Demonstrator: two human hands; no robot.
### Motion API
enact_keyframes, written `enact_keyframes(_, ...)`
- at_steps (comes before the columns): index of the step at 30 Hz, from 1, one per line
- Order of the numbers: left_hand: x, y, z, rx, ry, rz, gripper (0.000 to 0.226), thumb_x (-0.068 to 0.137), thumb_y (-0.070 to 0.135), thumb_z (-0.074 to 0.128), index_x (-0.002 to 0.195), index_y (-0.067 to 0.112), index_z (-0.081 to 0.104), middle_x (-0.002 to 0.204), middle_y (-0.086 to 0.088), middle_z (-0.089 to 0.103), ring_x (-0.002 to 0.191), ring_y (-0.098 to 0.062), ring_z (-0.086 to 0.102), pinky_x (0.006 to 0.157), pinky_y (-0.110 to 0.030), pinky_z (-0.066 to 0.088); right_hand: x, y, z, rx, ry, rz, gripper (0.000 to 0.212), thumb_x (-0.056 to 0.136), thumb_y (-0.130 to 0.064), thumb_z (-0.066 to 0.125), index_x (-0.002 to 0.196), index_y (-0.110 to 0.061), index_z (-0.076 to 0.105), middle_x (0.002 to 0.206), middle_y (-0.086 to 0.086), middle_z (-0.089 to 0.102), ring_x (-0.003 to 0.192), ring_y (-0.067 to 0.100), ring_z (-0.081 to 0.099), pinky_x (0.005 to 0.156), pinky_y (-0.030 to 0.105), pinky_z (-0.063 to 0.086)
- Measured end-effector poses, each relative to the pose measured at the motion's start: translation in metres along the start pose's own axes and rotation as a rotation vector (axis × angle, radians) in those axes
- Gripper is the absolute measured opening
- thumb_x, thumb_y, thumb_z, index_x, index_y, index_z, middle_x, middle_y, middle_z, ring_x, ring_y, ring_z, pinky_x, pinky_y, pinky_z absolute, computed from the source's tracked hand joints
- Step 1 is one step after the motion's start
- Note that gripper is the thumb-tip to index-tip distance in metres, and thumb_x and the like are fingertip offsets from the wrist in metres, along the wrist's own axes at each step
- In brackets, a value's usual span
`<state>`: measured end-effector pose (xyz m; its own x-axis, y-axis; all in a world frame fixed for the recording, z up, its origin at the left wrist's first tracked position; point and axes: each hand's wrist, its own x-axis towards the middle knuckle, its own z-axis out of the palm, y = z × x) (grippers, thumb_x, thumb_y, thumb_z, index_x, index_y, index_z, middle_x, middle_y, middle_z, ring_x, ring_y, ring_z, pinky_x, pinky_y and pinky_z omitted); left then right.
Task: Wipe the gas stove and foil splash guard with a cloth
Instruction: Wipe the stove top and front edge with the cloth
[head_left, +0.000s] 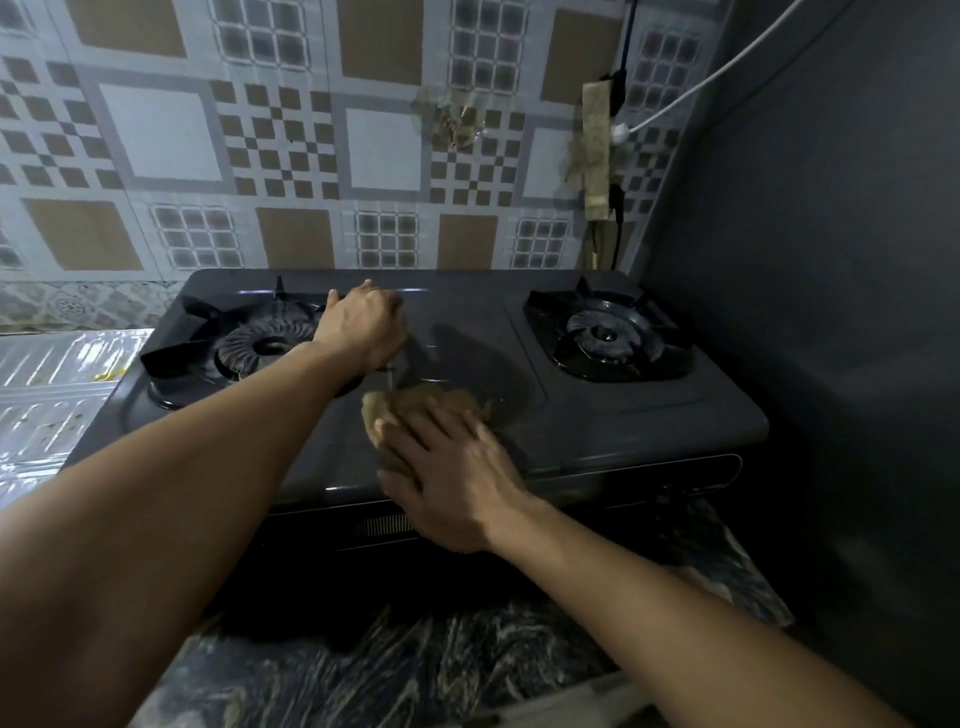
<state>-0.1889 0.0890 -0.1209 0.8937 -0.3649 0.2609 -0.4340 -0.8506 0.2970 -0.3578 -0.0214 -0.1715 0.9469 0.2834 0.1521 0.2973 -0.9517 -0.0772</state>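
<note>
Dark grey enamel covers the gas stove (597, 415), which sits on a marbled counter (415, 670) against a patterned tile wall (291, 130). Head view: the right hand (447, 478) presses a tan cloth (436, 405) flat on the stove top near its front edge, midway between the two burners, with the fingers straight and spread over the cloth. The left hand (363, 325) rests at the right rim of the left burner (260, 345), fingers curled; whether it grasps the pan support cannot be told. The right burner (608, 335) lies near the stove's right edge. The foil splash guard (57, 395) lies beside the stove's left edge.
</note>
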Motion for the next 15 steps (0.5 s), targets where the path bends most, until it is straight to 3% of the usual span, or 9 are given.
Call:
enact_keyframes(3, -0.005, 0.017, 0.004, 0.021, -0.027, 0.068, 0.036, 0.098, 0.022, 0.037, 0.115, 0.005, 0.064, 0.128, -0.02, 0.059, 0.138, -0.03, 0.037, 0.114, -0.056, 0.022, -0.043, 0.051, -0.001, -0.111, 0.04, 0.104, 0.063, 0.091, -0.055, 0.027, 0.144, -0.024, 0.042, 0.148, 0.005, 0.046, 0.138, 0.028, 0.038, 0.111, 0.049, 0.03)
enact_keyframes(7, -0.016, 0.042, 0.013, 0.032, -0.079, 0.13, 0.035, 0.097, 0.022, 0.038, 0.112, 0.008, 0.067, 0.125, -0.02, 0.061, 0.128, -0.033, 0.047, 0.11, -0.053, 0.029, -0.094, 0.14, -0.019, -0.148, -0.098, 0.353, 0.077, 0.085, -0.064, 0.002, 0.154, -0.029, 0.015, 0.162, -0.007, 0.014, 0.149, 0.015, 0.008, 0.121, 0.044, 0.007)
enact_keyframes(10, -0.026, 0.061, 0.015, 0.028, -0.126, 0.166, 0.033, 0.096, 0.023, 0.039, 0.108, 0.011, 0.067, 0.119, -0.019, 0.064, 0.114, -0.036, 0.057, 0.102, -0.047, 0.037, -0.099, 0.163, -0.028, -0.085, -0.155, 0.476, 0.067, 0.094, -0.059, 0.007, 0.154, -0.029, 0.006, 0.163, -0.008, 0.004, 0.15, 0.016, -0.003, 0.121, 0.044, -0.001)
enact_keyframes(12, -0.033, 0.07, 0.017, 0.015, -0.137, 0.191, 0.03, 0.095, 0.023, 0.039, 0.101, 0.012, 0.067, 0.112, -0.019, 0.066, 0.105, -0.036, 0.06, 0.096, -0.045, 0.04, -0.093, 0.149, -0.023, -0.105, -0.163, 0.473, 0.065, 0.096, -0.055, 0.005, 0.154, -0.026, 0.005, 0.163, -0.006, 0.001, 0.15, 0.02, -0.005, 0.12, 0.047, -0.003)
enact_keyframes(15, -0.038, 0.081, 0.02, -0.006, -0.16, 0.204, 0.028, 0.094, 0.022, 0.04, 0.097, 0.013, 0.066, 0.11, -0.018, 0.066, 0.103, -0.036, 0.061, 0.093, -0.045, 0.042, -0.084, 0.119, -0.011, -0.223, -0.122, 0.294, 0.076, 0.087, -0.058, -0.003, 0.154, -0.024, 0.009, 0.162, 0.0, 0.012, 0.149, 0.025, 0.004, 0.12, 0.05, 0.004)
